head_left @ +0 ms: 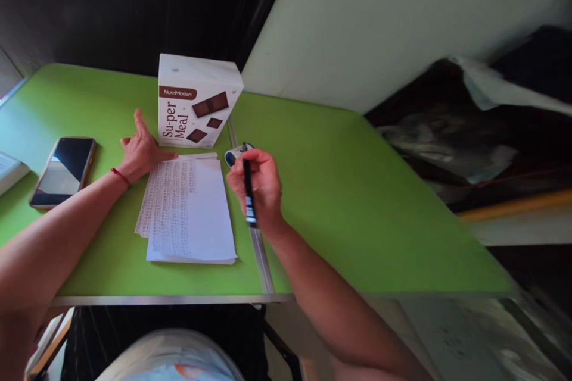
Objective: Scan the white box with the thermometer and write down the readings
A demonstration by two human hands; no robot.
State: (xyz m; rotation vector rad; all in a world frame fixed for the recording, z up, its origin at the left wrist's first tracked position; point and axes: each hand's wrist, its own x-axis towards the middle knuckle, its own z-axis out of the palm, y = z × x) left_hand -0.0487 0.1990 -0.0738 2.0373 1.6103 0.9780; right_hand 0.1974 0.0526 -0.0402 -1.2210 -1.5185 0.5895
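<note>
My right hand [261, 187] grips a black pen [248, 190], held nearly upright just right of a stack of paper sheets [210, 220]. Handwritten lines fill the left part of the top sheet, while its right part is blank. At the upper left corner of the paper, my left hand [142, 149] lies with thumb and fingers spread apart. It is close to the white Nutrimotion box [196, 104], which stands upright behind the sheets. A small white and blue object [231, 156] sits partly hidden behind my right hand.
A smartphone [65, 169] lies on the green table [348, 208] left of my left forearm. The corner of a white object [9, 169] shows at the far left edge. Dark and pale cloth-like items [451, 137] are heaped beyond the table on the right.
</note>
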